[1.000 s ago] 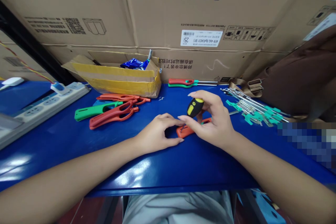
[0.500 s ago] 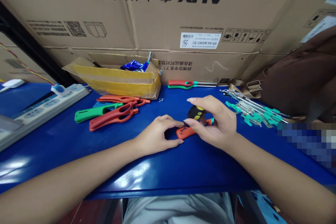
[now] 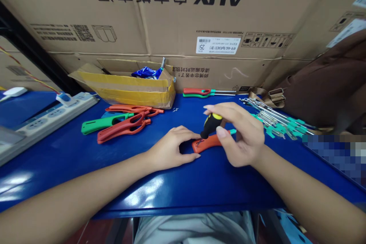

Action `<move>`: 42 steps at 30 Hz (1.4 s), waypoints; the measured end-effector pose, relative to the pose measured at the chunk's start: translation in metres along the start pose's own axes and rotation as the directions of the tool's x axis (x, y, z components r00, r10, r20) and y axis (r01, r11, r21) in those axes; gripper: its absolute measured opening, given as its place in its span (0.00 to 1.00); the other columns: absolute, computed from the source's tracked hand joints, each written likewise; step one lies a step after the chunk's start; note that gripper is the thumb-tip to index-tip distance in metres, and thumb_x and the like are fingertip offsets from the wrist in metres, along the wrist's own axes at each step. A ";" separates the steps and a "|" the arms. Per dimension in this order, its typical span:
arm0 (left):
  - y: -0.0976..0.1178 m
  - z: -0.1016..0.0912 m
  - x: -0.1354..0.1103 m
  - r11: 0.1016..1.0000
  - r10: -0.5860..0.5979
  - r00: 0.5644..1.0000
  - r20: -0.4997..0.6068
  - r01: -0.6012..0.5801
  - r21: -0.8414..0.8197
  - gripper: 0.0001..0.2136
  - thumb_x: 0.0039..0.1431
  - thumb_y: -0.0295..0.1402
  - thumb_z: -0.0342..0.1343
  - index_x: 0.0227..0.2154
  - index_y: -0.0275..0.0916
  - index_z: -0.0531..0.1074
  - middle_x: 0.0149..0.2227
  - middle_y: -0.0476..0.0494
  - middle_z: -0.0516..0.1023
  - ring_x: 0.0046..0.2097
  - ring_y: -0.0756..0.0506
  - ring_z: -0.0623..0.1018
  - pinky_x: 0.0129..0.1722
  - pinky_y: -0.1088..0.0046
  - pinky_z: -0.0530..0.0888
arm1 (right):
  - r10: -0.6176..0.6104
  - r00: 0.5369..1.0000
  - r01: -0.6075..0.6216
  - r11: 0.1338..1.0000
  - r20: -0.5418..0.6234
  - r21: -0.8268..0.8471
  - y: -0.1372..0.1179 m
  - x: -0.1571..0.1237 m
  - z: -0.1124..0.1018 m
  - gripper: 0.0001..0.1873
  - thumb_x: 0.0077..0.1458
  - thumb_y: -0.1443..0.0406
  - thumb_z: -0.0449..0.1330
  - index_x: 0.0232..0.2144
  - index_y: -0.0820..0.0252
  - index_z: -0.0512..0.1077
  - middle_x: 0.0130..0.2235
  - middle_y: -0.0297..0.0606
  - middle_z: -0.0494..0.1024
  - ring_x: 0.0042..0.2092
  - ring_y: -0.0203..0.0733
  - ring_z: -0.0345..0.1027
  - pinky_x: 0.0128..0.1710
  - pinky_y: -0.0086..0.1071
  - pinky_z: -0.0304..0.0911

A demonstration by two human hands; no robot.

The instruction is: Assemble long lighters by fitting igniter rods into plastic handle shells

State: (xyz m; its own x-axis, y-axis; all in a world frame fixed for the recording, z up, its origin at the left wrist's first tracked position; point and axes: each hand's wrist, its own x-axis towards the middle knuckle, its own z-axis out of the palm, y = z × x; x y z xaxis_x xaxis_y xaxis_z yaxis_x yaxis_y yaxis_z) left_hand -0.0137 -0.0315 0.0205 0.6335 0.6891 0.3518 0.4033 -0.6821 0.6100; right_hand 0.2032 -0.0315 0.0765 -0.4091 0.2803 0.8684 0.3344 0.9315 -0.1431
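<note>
An orange gas lighter (image 3: 208, 143) lies on the blue table, its handle end toward the left and a green part at its far right end. My left hand (image 3: 171, 148) grips that handle end between thumb and fingertips. In my right hand (image 3: 243, 135) is a short screwdriver (image 3: 210, 126) with a black and yellow handle. It is tilted, and its tip meets the lighter's handle near a dark slot. My right fingers and thumb partly hide the screwdriver handle and the right part of the lighter.
Orange and green lighter shells (image 3: 124, 127) lie left, before a taped carton (image 3: 128, 89). Two assembled lighters (image 3: 197, 92) rest against the cardboard wall. Metal tubes with green parts (image 3: 274, 120) are heaped right, beside a brown bag (image 3: 320, 84). A power strip (image 3: 48, 122) runs along the left.
My right thumb and fingers have loosened and shifted slightly right on the screwdriver handle, showing more of the handle and lighter. My left hand has stayed in place.
</note>
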 end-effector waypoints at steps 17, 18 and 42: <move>0.004 -0.002 0.000 0.997 0.068 0.997 0.029 -0.067 -0.026 0.17 0.58 0.31 0.63 0.51 0.39 0.74 0.48 0.41 0.81 0.50 0.42 0.77 0.53 0.62 0.73 | 0.241 0.970 -0.244 0.954 0.040 0.172 0.002 -0.006 0.009 0.26 0.62 0.70 0.59 0.61 0.54 0.65 0.54 0.44 0.76 0.36 0.38 0.74 0.34 0.34 0.76; 0.004 -0.002 0.000 0.997 0.067 0.997 0.032 -0.066 -0.032 0.16 0.58 0.31 0.63 0.51 0.39 0.75 0.47 0.41 0.81 0.49 0.42 0.78 0.53 0.62 0.73 | 0.235 0.972 -0.236 0.959 0.023 0.155 0.003 -0.006 0.010 0.25 0.60 0.69 0.62 0.60 0.53 0.67 0.52 0.43 0.76 0.35 0.38 0.73 0.32 0.33 0.75; 0.007 -0.003 0.002 0.996 0.072 0.996 0.054 -0.068 -0.062 0.14 0.59 0.27 0.61 0.48 0.39 0.76 0.44 0.43 0.82 0.47 0.43 0.78 0.52 0.63 0.73 | 0.155 0.970 -0.187 0.969 0.189 0.161 0.001 -0.004 0.005 0.27 0.64 0.69 0.55 0.65 0.55 0.60 0.54 0.45 0.74 0.48 0.45 0.71 0.40 0.36 0.73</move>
State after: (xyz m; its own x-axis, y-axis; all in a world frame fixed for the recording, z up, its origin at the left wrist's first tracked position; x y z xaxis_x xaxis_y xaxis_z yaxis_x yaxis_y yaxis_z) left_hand -0.0117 -0.0340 0.0269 0.6955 0.6243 0.3557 0.3176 -0.7112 0.6272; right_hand 0.2005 -0.0302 0.0706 -0.5049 0.4603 0.7302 0.2635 0.8878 -0.3773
